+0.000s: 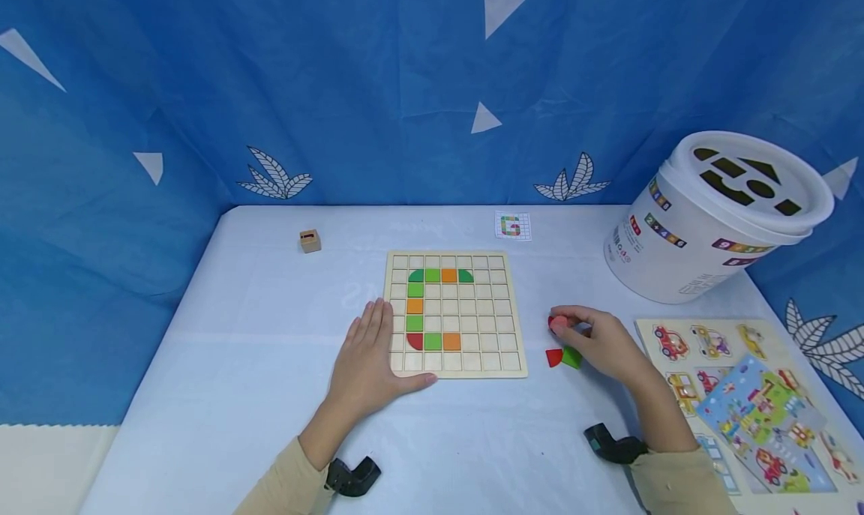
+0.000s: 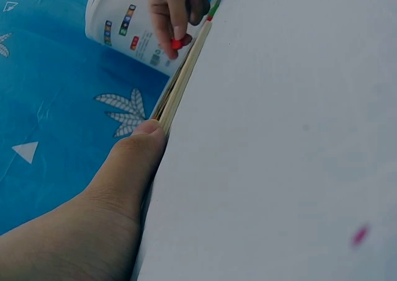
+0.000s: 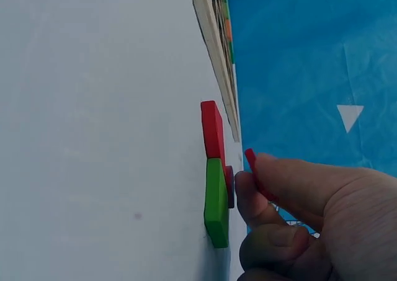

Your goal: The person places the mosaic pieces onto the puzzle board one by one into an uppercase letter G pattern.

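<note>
A wooden grid board (image 1: 472,305) lies on the white table, with green, orange and red tiles forming a C-like line in its squares. My left hand (image 1: 367,361) rests at its lower left corner, fingers straight along the left side and thumb (image 2: 130,157) against the near edge. To the right of the board, my right hand (image 1: 604,342) pinches a red tile (image 3: 253,160) between thumb and fingers, just above the table. Below that hand lie a red quarter-round tile (image 1: 553,357) and a green tile (image 1: 571,357). Another red piece (image 3: 230,187) is partly hidden behind them.
A small pattern card (image 1: 513,226) lies beyond the board, and a wooden cube (image 1: 310,241) sits at the back left. A white bucket (image 1: 634,253) with a shape-cut lid stands at the back right. Vehicle puzzle boards (image 1: 651,331) lie at the right, partly under picture sheets (image 1: 763,417).
</note>
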`<state>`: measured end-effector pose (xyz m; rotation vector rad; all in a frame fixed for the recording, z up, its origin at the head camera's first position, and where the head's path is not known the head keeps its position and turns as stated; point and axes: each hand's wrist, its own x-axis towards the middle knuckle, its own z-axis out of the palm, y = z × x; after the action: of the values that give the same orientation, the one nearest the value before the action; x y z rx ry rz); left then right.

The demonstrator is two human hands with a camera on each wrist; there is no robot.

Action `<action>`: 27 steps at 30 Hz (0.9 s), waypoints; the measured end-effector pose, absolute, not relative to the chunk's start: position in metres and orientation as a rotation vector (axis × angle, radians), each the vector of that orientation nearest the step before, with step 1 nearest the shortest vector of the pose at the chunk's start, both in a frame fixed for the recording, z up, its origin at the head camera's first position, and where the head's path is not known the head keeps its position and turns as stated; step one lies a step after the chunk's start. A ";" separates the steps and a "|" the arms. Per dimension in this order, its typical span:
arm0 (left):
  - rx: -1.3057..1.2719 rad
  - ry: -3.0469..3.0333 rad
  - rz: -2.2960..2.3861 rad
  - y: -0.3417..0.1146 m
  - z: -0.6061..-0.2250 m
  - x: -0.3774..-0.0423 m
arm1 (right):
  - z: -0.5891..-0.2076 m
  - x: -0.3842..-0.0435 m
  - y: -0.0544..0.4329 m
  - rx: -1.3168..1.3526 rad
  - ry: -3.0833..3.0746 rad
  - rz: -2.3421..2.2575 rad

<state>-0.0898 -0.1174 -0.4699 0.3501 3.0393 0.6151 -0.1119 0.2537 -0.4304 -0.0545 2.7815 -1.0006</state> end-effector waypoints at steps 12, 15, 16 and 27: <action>0.355 3.057 0.626 -0.117 -0.469 -0.090 | -0.431 -0.112 0.251 -0.049 2.803 -1.077; 0.356 3.058 0.620 -0.117 -0.469 -0.090 | -0.433 -0.112 0.250 -0.078 2.798 -1.096; 0.353 3.056 0.610 -0.117 -0.469 -0.090 | -0.433 -0.112 0.250 -0.087 2.795 -1.099; 0.355 3.049 0.593 -0.117 -0.469 -0.089 | -0.433 -0.113 0.249 -0.104 2.753 -1.113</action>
<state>-0.0894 -0.1173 -0.4694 0.3546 3.0491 0.5927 -0.1126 0.2491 -0.4328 -0.1039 2.7534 -1.1128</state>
